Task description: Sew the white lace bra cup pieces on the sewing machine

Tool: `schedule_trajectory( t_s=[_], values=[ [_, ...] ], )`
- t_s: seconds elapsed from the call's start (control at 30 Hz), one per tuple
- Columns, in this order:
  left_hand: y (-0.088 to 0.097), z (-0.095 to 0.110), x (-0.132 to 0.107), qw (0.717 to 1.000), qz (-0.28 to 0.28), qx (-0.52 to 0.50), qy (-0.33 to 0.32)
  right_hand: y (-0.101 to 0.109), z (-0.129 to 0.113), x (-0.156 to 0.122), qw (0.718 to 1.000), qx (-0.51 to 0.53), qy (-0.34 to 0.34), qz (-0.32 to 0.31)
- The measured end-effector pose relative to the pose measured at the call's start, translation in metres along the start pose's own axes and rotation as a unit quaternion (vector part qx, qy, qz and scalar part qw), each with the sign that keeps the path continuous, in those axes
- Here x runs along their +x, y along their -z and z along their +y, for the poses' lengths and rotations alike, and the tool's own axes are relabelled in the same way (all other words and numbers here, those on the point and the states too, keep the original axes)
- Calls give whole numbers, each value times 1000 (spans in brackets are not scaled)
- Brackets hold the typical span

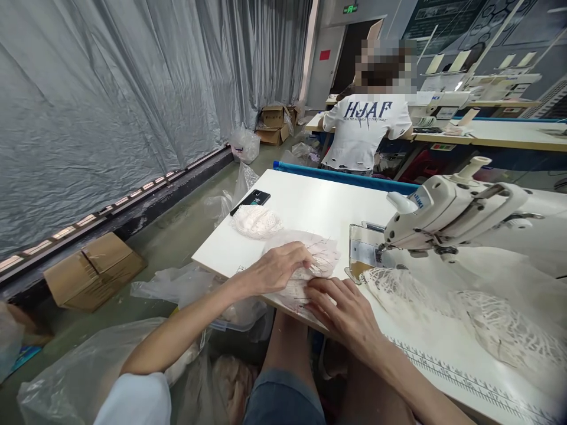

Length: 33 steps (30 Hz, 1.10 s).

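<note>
Pale lace piece (325, 245) being pinched beside a JUKI sewing machine (443, 215)

Blue letters are spelling "JUKI" on the sewing machine's head. Well beyond it, a seated co-worker is wearing a white shirt (365, 133) reading "HJAF" in dark capitals, over a line too small to read surely. Farther beyond the machine, a green exit sign (349, 9) is glowing high up. A printed ruler scale (456, 372) is running along the counter (305, 198) on the machine's near side; its figures are too blurred to trust.

The pale lace piece is lying on the counter left of the machine, at the near edge. It is looking sheer, crumpled and pinkish white, with thin dark strands crossing it. The left hand (286, 265) is pinching it between thumb and fingers; the right hand (343, 304) is resting bent fingers on its near part, and I cannot tell whether they are gripping.

Farther left of the machine, a second lace piece (256, 221) is lying bunched, touching a dark phone (256, 199). Nearer than the machine and trailing right, cream openwork lace (505, 330) is spreading out.
</note>
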<state>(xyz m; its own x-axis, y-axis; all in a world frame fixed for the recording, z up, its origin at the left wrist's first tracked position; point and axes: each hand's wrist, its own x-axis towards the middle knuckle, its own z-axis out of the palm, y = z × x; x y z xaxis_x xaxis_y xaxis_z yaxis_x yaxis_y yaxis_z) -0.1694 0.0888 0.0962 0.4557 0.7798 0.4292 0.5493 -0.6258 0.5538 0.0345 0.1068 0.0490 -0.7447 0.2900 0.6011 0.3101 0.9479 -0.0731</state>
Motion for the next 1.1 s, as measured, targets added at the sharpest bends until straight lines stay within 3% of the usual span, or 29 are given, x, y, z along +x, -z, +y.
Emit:
schedule_trajectory(
  t_s=[0.13, 0.37, 0.6, 0.87, 1.1],
  values=[
    [3, 0, -2, 999, -6, -22, 43, -3, 0, -2, 999, 28, -22, 6],
    [10, 2, -5, 997, -51, 31, 44, -1, 2, 1, 998, 17, -51, -14],
    [6, 1, -6, 997, -40, 64, 25, -3, 3, -6, 999, -44, 19, -20],
    [3, -1, -5, 995, -29, 94, -8, 0, 6, 2, 997, 42, -49, -38],
    [3, -1, -6, 995, -32, 92, 7, -3, 3, 5, 998, 12, -64, -23]
  ],
)
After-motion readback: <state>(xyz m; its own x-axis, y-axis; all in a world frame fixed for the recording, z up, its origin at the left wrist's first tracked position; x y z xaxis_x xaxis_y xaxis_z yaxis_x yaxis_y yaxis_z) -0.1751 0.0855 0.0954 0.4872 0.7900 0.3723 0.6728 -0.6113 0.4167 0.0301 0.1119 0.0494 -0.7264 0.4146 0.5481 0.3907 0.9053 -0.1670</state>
